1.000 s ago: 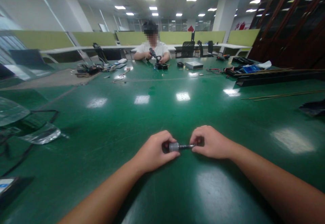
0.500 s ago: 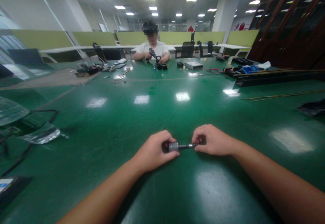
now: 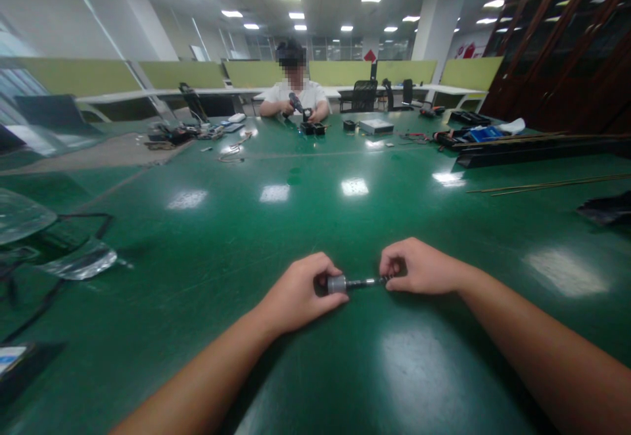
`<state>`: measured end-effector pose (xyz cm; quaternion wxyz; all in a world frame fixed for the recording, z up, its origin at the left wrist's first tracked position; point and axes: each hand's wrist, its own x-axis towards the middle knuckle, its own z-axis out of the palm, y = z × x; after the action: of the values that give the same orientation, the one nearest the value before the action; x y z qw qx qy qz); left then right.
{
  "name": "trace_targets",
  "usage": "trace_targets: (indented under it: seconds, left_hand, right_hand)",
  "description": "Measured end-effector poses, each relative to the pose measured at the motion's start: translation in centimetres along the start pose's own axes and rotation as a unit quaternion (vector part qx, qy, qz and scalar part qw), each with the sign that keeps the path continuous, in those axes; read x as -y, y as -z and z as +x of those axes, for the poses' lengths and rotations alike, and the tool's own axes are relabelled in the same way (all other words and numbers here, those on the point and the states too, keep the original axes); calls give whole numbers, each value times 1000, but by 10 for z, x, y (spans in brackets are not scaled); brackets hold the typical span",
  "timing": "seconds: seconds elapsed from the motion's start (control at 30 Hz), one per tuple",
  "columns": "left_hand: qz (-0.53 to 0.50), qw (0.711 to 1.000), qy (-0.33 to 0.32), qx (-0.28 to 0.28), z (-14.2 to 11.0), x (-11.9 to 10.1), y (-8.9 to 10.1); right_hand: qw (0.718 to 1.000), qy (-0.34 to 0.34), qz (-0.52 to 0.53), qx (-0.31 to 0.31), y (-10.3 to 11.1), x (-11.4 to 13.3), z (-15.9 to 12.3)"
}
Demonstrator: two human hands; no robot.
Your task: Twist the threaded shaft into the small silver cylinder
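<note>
In the head view, my left hand (image 3: 300,294) is closed around a short grey cylinder (image 3: 337,284) with a slim dark and silver shaft (image 3: 362,283) pointing right. The whole piece lies level, low over the green table or touching it; I cannot tell which. My right hand (image 3: 419,267) pinches a small dark piece (image 3: 384,280) at the shaft's far tip between thumb and fingers. Whether that piece still sits on the shaft or is just off it is too small to tell.
A clear plastic bottle (image 3: 54,238) lies at the left beside a black cable (image 3: 102,225). Across the green table (image 3: 315,218) a person (image 3: 296,96) holds a power drill (image 3: 295,101). Thin rods (image 3: 552,185) and a black channel (image 3: 532,152) are on the right.
My right hand has shifted slightly right and away from the grey cylinder, so more of the shaft's tip shows. My left hand has stayed put.
</note>
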<state>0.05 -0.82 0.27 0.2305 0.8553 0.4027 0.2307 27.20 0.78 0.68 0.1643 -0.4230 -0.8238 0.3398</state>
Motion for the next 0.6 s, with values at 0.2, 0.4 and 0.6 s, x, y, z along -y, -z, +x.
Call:
trace_targets:
  seconds: [0.2, 0.4, 0.6]
  left_hand:
    - [3, 1000, 4, 4, -1, 1, 0]
    - [1, 1000, 6, 7, 1, -1, -2]
    - [-1, 1000, 18, 3, 2, -5, -3]
  right_hand:
    - [1000, -7, 6, -6, 0, 0, 0]
    - [997, 60, -20, -45, -24, 16, 8]
    - [988, 99, -25, -116, -47, 22, 18]
